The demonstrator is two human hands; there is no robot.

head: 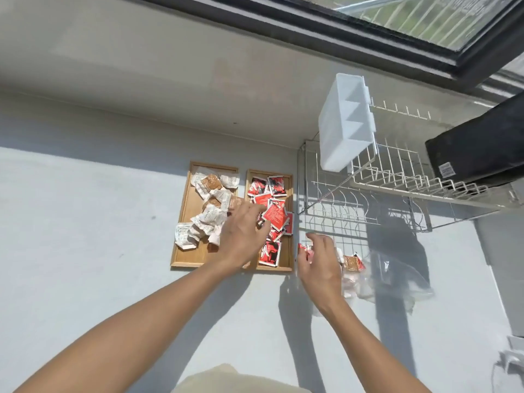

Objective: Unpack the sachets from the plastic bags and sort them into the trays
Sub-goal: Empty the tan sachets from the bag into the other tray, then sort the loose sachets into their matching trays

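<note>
Two wooden trays lie side by side on the grey counter. The left tray (185,211) holds several white and brown sachets (211,184). The right tray (288,251) holds several red sachets (274,215). My left hand (243,234) hovers over the gap between the trays, fingers spread and relaxed, holding nothing I can see. My right hand (319,265) is just right of the red tray and pinches a red sachet (304,249). A clear plastic bag (397,276) lies to its right with a few sachets (353,262) at its mouth.
A white wire dish rack (397,188) stands behind the bag, with a white plastic caddy (343,123) hung on it. A black object (479,148) rests on the rack's right side. A window frame (340,32) runs along the top. White fittings (513,355) sit at the right edge.
</note>
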